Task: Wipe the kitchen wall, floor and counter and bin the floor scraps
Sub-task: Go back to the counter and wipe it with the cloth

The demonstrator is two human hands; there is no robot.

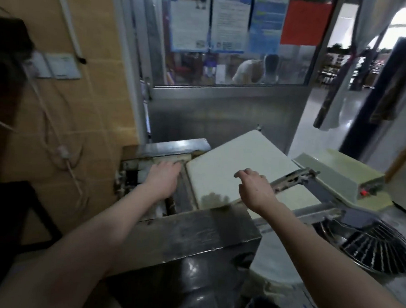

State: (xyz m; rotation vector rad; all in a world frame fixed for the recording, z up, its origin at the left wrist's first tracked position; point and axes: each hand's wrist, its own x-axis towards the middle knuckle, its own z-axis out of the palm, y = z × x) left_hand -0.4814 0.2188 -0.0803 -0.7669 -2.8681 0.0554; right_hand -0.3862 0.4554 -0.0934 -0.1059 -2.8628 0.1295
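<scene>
Two bare hands are stretched out over a steel machine (pixel 193 233) that stands against the tiled wall (pixel 65 113). The left hand (pixel 162 178) is laid flat, palm down, on the far left part of the machine, with the fingers spread and pressed toward a pale strip (pixel 171 160) under a steel bar. It cannot be told whether that strip is a cloth or part of the machine. The right hand (pixel 254 188) is held just above a big white board (pixel 239 160), with the fingers bent and loose. Nothing is gripped by it. The two hands are kept well apart, one at each side of the board.

No clear wiping cloth can be picked out in either hand. The wall on the left is seen beside the machine, with a switch plate (pixel 58 67) and loose wires (pixel 56 146) on it. Only a shiny bit of floor (pixel 316 126) is shown, past the open doorway on the right. No scraps and no bin are shown. A dark smudge (pixel 215 199) is left on the near edge of the white board.

Most of the job seems to be left. The machine top looks like the part being worked on now. The wall, the floor and the scraps look like they are not yet done, but this is only a guess.
</scene>
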